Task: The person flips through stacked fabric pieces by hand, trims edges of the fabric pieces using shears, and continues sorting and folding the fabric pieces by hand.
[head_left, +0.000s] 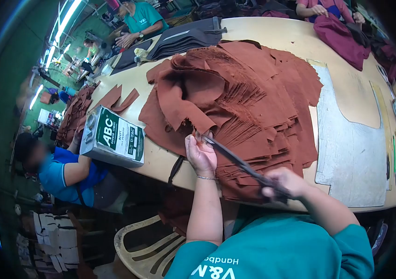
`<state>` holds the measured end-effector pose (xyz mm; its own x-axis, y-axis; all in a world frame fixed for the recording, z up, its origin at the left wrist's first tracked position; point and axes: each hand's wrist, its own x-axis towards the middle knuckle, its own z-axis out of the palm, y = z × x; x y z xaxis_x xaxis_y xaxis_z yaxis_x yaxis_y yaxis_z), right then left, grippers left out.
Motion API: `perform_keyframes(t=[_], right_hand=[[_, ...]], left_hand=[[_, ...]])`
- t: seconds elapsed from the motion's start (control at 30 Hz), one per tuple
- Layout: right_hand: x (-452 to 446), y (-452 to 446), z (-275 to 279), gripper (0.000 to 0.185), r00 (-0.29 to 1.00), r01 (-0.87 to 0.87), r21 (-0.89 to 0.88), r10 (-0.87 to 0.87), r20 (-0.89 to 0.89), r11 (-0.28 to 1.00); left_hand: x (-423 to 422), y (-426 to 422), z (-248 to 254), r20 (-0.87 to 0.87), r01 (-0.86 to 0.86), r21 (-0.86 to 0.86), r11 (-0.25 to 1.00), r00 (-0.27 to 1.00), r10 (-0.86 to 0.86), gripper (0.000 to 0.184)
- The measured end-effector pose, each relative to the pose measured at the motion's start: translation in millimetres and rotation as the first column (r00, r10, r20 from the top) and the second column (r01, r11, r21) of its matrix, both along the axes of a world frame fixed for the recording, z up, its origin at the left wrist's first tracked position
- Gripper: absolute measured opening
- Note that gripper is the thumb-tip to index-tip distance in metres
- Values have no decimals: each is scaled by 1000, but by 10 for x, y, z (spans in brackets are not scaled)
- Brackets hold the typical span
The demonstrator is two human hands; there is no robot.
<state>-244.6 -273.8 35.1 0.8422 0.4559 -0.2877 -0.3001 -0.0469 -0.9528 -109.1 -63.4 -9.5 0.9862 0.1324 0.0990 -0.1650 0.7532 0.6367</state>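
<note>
A large heap of rust-brown cut fabric pieces [272,102] covers the middle of the table. My left hand [201,156], palm turned up and a thin bracelet at the wrist, pinches the frayed lower edge of a curled brown fabric strip [181,104]. Long dark scissors [240,162] are gripped in my right hand [282,183], at the heap's near edge. Their blades point up and left, with the tips right at my left fingers and the strip's edge. My fingers partly hide the spot where blades and cloth meet.
An ABC rubber cement can [114,139] stands at the table's left edge, near a seated person in blue [63,174]. A pale flat pattern sheet [346,162] lies on the right. Dark stacked pieces [184,39] and co-workers are beyond; one handles maroon cloth [339,39].
</note>
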Motion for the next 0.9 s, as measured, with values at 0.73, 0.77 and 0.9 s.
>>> perform_keyframes(t=[0.73,0.77,0.9], right_hand=[[-822,-1890,184,39,686,689,-680,-78,724,-251],[-458,-1410,365,41,704,703,-711,-134,698,-11],[516,49,407,43,478,456,-426,189,858,782]], left_hand=[[-50,53,38,89,137,64,988,986,-143,7],[-54,41,51,86,131,72,989,987,-137,7],[-9,122,-75,136,192,120,974,969,-208,4]])
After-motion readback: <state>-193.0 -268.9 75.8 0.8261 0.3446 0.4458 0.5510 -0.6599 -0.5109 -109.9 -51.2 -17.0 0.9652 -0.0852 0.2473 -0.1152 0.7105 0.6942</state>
